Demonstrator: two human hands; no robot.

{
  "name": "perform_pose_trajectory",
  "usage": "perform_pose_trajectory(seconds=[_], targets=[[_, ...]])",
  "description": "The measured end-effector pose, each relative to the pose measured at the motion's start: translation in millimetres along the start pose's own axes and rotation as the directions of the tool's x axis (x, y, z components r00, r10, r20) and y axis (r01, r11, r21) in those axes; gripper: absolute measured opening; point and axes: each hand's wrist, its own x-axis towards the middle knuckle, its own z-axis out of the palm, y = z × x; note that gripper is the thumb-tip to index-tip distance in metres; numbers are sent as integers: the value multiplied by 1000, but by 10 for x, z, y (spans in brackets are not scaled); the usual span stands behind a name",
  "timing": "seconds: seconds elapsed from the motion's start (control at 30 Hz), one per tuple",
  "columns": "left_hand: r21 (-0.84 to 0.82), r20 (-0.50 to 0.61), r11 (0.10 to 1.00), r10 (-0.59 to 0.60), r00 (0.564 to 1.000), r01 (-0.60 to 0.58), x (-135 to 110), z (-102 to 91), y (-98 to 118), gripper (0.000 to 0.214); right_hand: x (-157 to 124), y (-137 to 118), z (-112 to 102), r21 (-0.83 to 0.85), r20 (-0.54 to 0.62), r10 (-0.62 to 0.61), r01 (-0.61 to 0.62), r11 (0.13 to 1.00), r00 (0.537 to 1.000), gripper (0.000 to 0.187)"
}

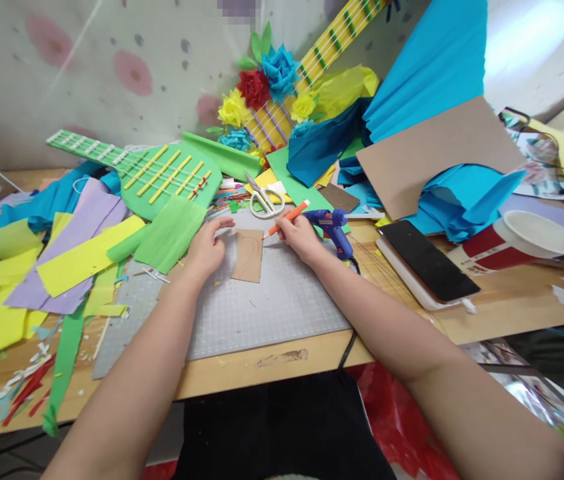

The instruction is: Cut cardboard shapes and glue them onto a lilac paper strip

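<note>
A small rectangle of brown cardboard (247,257) with faint curved pencil lines lies on the grey cutting mat (282,313). My right hand (301,233) is closed round an orange pencil (292,217), its tip at the cardboard's right edge. To the left, my left hand (208,248) rests beside the cardboard with its fingers apart and nothing held. Scissors with pale handles (265,200) lie just beyond the cardboard. A blue glue gun (332,227) lies to the right of my right hand.
Left, a green paper lute (172,177) lies behind purple, yellow and green crepe strips (87,257). A yellow guitar with paper flowers (277,123) leans at the back. At right are a phone (429,260), a paper cup (517,240), blue crepe paper (467,200) and large cardboard (402,160).
</note>
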Motion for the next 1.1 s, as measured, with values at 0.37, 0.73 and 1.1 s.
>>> perform_pose_trajectory(seconds=[0.37, 0.73, 1.1], targets=[[219, 236, 971, 44, 971, -98, -49, 5, 90, 47, -273, -281, 43, 119, 453, -96, 46, 992, 887, 15], [223, 250, 971, 25, 968, -82, -51, -5, 109, 48, -74, -63, 26, -36, 39, -45, 46, 998, 998, 10], [148, 221, 988, 1, 975, -35, -44, 21, 105, 48, -111, -83, 62, -61, 196, -81, 95, 994, 977, 9]])
